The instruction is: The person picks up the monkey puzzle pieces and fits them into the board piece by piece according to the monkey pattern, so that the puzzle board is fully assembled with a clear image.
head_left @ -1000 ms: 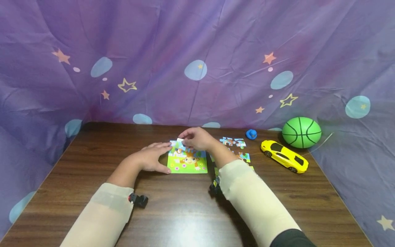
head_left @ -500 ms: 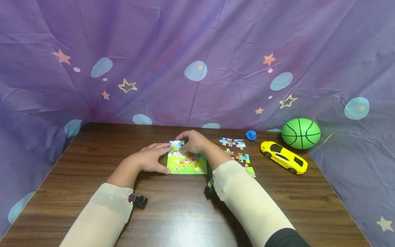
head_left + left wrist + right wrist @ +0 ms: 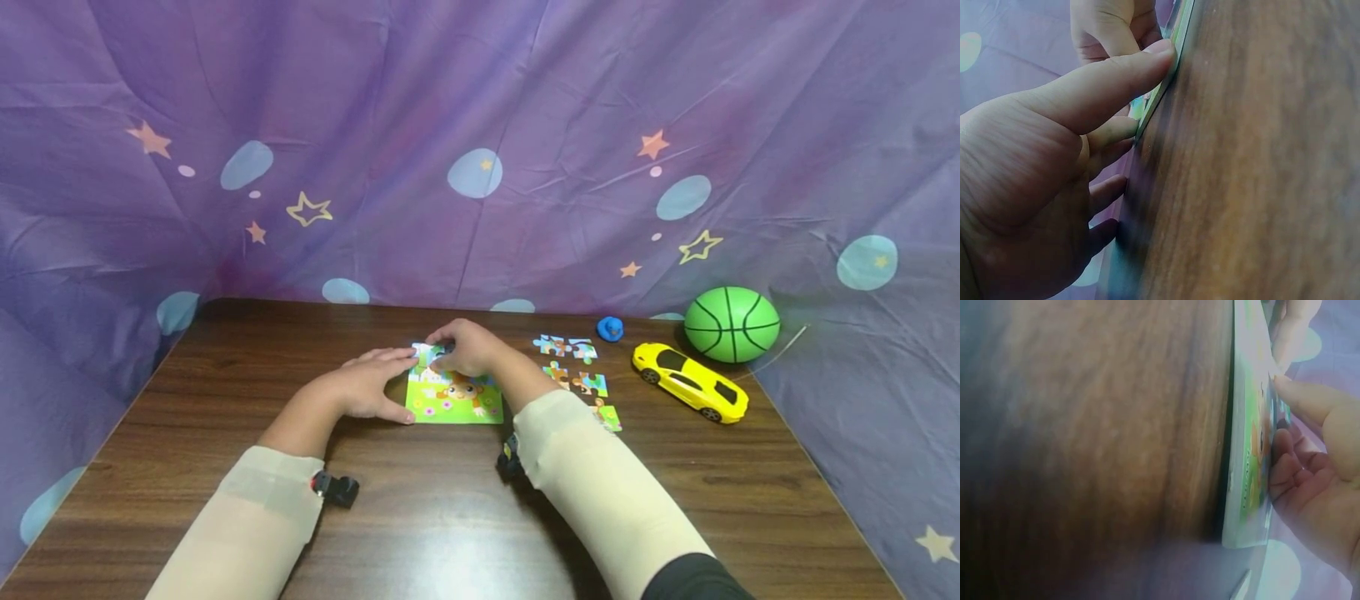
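A small picture puzzle board (image 3: 453,398), green with a cartoon monkey, lies flat at the middle of the brown table (image 3: 450,517). My left hand (image 3: 372,385) braces the board's left edge, thumb at the near corner and fingers straight along the far corner. In the left wrist view that thumb (image 3: 1116,75) touches the board's rim (image 3: 1175,56). My right hand (image 3: 467,346) is curled over the board's far left corner and pinches a pale puzzle piece (image 3: 423,353) down onto it. In the right wrist view its thumb and fingers (image 3: 1310,450) lie on the board's face (image 3: 1247,456).
Several loose puzzle pieces (image 3: 577,367) lie right of the board. Farther right are a yellow toy car (image 3: 690,380), a green ball (image 3: 732,323) and a small blue toy (image 3: 610,327). Purple star-print cloth (image 3: 480,150) walls the table's back and sides.
My right hand has lowered the piece from just above the board's far edge down onto its far left corner. The left hand has stayed in place.
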The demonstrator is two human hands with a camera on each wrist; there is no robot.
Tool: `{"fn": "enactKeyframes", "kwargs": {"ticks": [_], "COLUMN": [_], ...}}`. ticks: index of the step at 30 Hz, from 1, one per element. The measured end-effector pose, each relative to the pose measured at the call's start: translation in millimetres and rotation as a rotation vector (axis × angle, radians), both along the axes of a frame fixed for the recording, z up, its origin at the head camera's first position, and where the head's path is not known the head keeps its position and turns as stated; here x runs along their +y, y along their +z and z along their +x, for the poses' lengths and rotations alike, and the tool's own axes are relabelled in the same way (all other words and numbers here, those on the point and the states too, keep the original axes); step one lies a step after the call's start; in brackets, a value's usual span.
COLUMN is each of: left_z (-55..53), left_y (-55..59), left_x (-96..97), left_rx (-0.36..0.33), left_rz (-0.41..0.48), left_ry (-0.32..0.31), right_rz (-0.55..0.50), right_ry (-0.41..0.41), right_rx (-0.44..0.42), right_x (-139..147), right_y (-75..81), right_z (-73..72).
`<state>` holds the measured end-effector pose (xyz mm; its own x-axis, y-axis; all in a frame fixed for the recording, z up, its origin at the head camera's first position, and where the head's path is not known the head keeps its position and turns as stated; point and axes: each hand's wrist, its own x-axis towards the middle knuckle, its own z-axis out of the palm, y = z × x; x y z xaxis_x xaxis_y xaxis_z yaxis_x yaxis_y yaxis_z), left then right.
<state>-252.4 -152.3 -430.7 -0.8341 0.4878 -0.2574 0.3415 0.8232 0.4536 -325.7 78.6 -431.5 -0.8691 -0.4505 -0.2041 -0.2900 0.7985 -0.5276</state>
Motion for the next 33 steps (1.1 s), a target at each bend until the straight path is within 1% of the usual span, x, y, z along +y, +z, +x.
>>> {"fn": "enactKeyframes", "kwargs": {"ticks": [10,15,19,26,30,33], "left_z": [0.7,1.0,1.1,0.0,0.3,0.5], "left_y": [-1.8,-0.4,0.7,-0.4,0.6,1.7], "left_x": [-2.1,-2.0,-1.1,-0.7,-0.8,0.1], "left_rx": [0.003,-0.001,-0.012,-0.008,-0.015,-0.021], "left_rz": [0.003,0.001,0.000,-0.013,-0.016,-0.022], "left_ry": [0.001,-0.001,-0.006,-0.014,-0.012,-0.013], "right_rz": [0.051,0.082,0.084,0.085,0.100,0.123], "right_ry": [0.058,0.093,0.117,0.107,0.102,0.119], "right_rx": [-0.006,0.004,0.004,-0.010,-0.001,0.018], "right_x": [-3.4,-2.4,-0.7,-1.8,-3.3,-4.4], "right_y": [3.8,6.4,8.1,8.1,7.7,8.7], "right_z": [1.5,1.3,0.7,1.2,1.2,2.1]}}
